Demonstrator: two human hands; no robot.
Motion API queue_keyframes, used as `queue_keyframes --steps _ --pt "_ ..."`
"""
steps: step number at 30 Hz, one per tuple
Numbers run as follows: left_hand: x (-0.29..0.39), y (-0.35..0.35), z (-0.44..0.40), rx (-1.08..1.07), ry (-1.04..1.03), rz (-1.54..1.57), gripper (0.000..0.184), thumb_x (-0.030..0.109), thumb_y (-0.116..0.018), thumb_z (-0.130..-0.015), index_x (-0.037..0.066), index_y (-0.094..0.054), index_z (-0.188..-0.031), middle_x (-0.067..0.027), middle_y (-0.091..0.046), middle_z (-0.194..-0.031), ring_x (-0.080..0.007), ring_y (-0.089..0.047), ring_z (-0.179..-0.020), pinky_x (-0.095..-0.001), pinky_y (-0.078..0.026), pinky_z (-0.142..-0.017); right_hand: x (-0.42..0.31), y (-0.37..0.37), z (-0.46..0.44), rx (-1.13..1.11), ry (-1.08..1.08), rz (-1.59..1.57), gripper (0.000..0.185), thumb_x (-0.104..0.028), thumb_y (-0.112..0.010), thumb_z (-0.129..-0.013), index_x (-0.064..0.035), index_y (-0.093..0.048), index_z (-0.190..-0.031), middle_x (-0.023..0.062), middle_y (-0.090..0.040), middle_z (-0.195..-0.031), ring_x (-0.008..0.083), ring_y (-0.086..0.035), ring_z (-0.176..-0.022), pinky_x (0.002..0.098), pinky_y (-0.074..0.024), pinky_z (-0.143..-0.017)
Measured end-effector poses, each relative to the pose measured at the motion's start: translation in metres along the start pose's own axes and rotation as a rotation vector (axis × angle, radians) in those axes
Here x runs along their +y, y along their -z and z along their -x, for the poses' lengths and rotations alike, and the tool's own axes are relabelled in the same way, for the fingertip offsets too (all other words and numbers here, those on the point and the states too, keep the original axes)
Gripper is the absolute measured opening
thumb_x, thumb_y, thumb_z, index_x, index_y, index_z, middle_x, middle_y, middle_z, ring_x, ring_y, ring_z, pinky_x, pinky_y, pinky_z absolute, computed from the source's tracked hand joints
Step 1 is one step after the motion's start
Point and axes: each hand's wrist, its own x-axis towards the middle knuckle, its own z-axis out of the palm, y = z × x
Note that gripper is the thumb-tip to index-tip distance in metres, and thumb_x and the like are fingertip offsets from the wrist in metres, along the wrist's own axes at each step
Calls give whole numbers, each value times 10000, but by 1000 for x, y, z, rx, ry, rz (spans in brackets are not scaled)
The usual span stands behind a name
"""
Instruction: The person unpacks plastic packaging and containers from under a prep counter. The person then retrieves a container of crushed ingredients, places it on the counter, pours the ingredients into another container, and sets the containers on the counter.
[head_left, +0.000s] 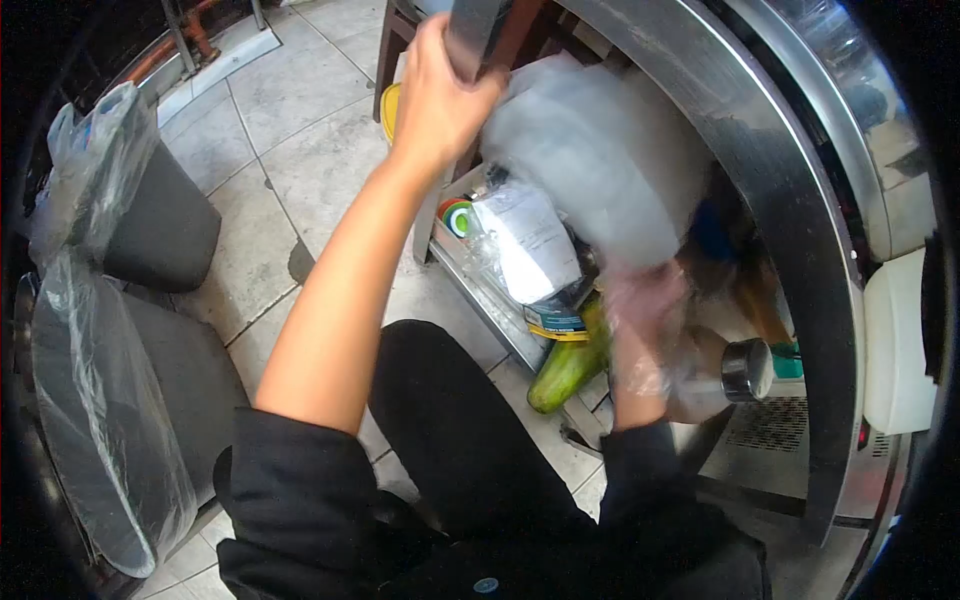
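My left hand (435, 110) is closed round a dark, flat-sided post (475, 35) at the top of the view. Lower right, my right hand (648, 295) is smeared by motion. A large cloudy plastic bag (610, 150), just as blurred, hangs from its fingers, whose exact grip is hidden. Below that hand a long green vegetable (570, 372), like a cucumber or squash, sticks out over the edge of a low shelf (490, 310). Beside it lie a white package (525, 240) and a blue and yellow packet (556, 322).
A clear jar with a dark lid (745, 370) lies on its side at the right. A curved metal counter edge (770, 170) arches above the shelf. Two grey bins (165, 215) with plastic liners stand on the tiled floor (300, 110) at the left.
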Motion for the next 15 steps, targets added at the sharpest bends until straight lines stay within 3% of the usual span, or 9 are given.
queue_keyframes --steps 1,3,4,5,7,10,12,13,15 --pt "-16 11 13 -148 51 -50 963 461 -738 -668 48 -236 -1379 -220 -357 -1323 -332 -360 -1230 -419 -304 -1006 14 2 29 -57 -117 -19 455 -275 -474 -841 -3 -460 -1205 162 -532 -1151 290 -511 -1079 442 -398 -951" --pt "-26 48 52 -350 332 286 1001 431 -744 -667 67 -176 -1406 -234 -311 -1362 -335 -288 -1287 -419 -243 -1051 35 15 82 -267 -364 180 396 -246 -532 -799 -18 -508 -1122 142 -551 -1092 262 -522 -1044 414 -420 -921" --pt "-26 72 71 -482 514 450 1027 422 -747 -665 78 -142 -1420 -233 -280 -1388 -329 -256 -1312 -414 -222 -1068 56 34 92 -489 -344 107 365 -229 -632 -781 -22 -536 -1066 103 -541 -1050 201 -550 -935 330 -470 -807" --pt "-25 103 86 -718 729 666 1065 426 -752 -661 94 -101 -1436 -213 -232 -1428 -308 -231 -1333 -402 -219 -1075 52 21 102 -505 -242 335 284 -185 -605 -806 -21 -558 -1033 78 -560 -1009 189 -555 -893 311 -455 -800" --pt "-24 152 121 -901 742 533 1117 346 -792 -632 109 -63 -1445 -160 -214 -1452 -252 -238 -1336 -376 -254 -1058 82 29 108 -485 -409 123 242 -110 -589 -804 -33 -565 -1032 62 -545 -1042 172 -543 -928 297 -440 -818" --pt "-3 199 157 -974 584 602 1121 251 -813 -603 108 -87 -1446 -119 -251 -1441 -216 -266 -1319 -367 -278 -1043 42 -12 94 -359 -438 343 266 12 -493 -753 -15 -566 -1007 74 -569 -1029 170 -556 -900 247 -427 -794" --pt "8 212 182 -824 820 563 992 183 -802 -594 61 -247 -1407 -113 -358 -1380 -205 -330 -1279 -357 -294 -1031 31 -7 68 -606 -3 874 385 -31 -629 -718 -42 -546 -1094 114 -537 -1104 227 -542 -995 334 -442 -844" --pt "11 210 189 -818 824 568 992 183 -802 -594 61 -247 -1407 -113 -358 -1380 -205 -330 -1279 -357 -294 -1031 21 -10 54 -606 287 1079 444 -34 -629 -693 -66 -545 -1127 142 -532 -1129 304 -537 -1022 383 -440 -870" --pt "18 198 202 -933 982 275 827 168 -788 -602 16 -397 -1315 -131 -434 -1324 -226 -385 -1238 -346 -304 -1026 4 -4 15 -383 476 1460 582 8 -591 -695 -68 -451 -1256 158 -450 -1261 320 -475 -1133 382 -406 -947"
